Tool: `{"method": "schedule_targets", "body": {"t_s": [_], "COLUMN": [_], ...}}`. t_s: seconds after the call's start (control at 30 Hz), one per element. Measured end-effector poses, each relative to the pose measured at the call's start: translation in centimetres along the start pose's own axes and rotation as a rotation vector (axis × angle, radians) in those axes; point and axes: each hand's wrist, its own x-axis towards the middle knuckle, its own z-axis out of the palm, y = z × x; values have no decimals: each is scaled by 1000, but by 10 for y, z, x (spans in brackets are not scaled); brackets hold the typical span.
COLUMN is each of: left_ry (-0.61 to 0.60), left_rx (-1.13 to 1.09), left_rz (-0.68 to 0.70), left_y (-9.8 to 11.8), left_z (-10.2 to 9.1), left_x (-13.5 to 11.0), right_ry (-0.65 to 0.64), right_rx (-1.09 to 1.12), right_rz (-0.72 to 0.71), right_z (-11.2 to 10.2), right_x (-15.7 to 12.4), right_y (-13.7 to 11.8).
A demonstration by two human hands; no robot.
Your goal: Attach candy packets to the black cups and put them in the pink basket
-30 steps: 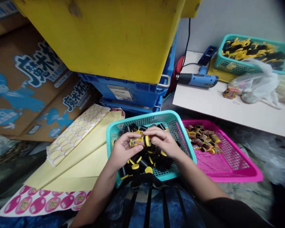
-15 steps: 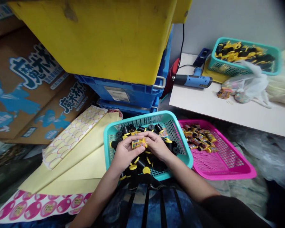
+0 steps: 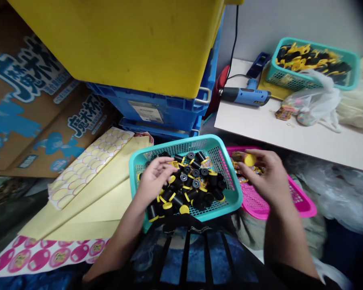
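- left hand: fingers apart and loosely curled, hovering at about 10 o'clock over the pile of black cylinders with yellow caps; fingertips just beside a labelled piece, contact cannot be told
- right hand: thumb and fingers together, pinching a labelled cylinder with yellow cap above the magenta mesh basket
- held cylinder: long axis near level, running about 9 to 3 o'clock; yellow cap points toward 3 o'clock, into the right palm
- pile lies in the teal mesh basket, directly below and between the hands; pieces lie jumbled, pointing various ways
- more labelled cylinders lie in the magenta basket, partly hidden beneath the right hand
- teal basket's right rim overlaps the magenta basket; its near rim sits at 6 o'clock against the person's dark printed shirt
- white table at 1 o'clock: front edge runs just past the magenta basket's far rim, leaving little room above the right hand
- on the table: blue power tool with cord, second teal basket, clear plastic bag
- blue crates under a yellow crate at 12 o'clock
- printed cartons at 10 o'clock; sticker sheets and pink round labels at 8 o'clock
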Motion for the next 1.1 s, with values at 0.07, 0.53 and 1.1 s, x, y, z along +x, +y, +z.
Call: {"method": "schedule_targets", "body": {"t_s": [0.07, 0.53, 1.1], "left_ry": [130, -202, 160], "left_rx": [324, 881, -350], "left_rz": [40, 190, -267], "left_y": [-6, -26, -10], "left_z": [-14, -3, -15], "left_x": [6, 36, 13], "right_ry": [-47, -297, -687], "right_rx": [-317, 77, 835], "right_rz": [52, -169, 174], "right_z": [-8, 73, 114], "right_x": [1, 32, 29], "right_y": [26, -51, -95]}}
